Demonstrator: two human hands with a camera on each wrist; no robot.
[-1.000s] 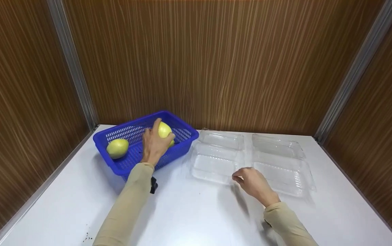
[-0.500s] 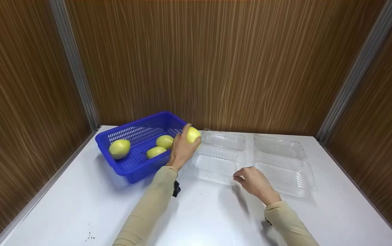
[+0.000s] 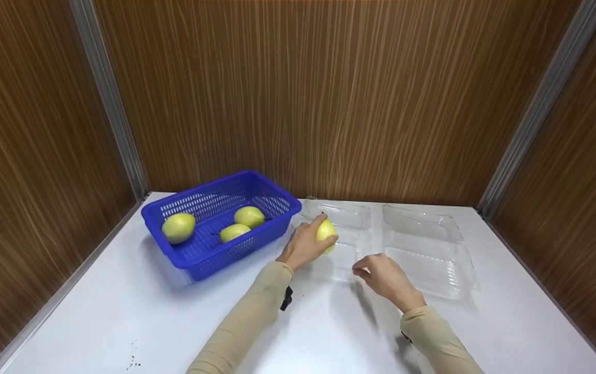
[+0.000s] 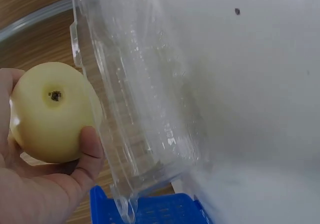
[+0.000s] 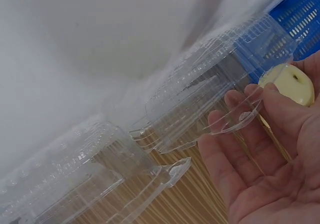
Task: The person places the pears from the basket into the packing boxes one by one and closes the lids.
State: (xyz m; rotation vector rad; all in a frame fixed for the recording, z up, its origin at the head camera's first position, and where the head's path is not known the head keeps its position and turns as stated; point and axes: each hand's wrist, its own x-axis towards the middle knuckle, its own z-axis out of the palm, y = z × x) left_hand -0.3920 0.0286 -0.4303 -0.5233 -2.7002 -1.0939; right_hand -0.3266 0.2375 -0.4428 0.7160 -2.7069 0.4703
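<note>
Left hand [image 3: 306, 244] gripping 1 pear [image 3: 326, 234] over the clear box [image 3: 347, 257]; right hand [image 3: 385, 278], apart from it, pinching the box's near-right corner. 3 other pears [image 3: 178, 228] in blue basket [image 3: 272, 226], left of box. Probably best: steady the corner, lower softly, release once resting.

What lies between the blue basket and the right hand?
In the head view: the left hand holding a yellow fruit, and part of a clear container.

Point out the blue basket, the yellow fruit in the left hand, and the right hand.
Blue basket [image 3: 230, 253]: head view, on its near wall.
Yellow fruit [image 4: 56, 118]: left wrist view, below its dark spot.
Right hand [image 3: 387, 279]: head view, on the back of the hand.
</note>
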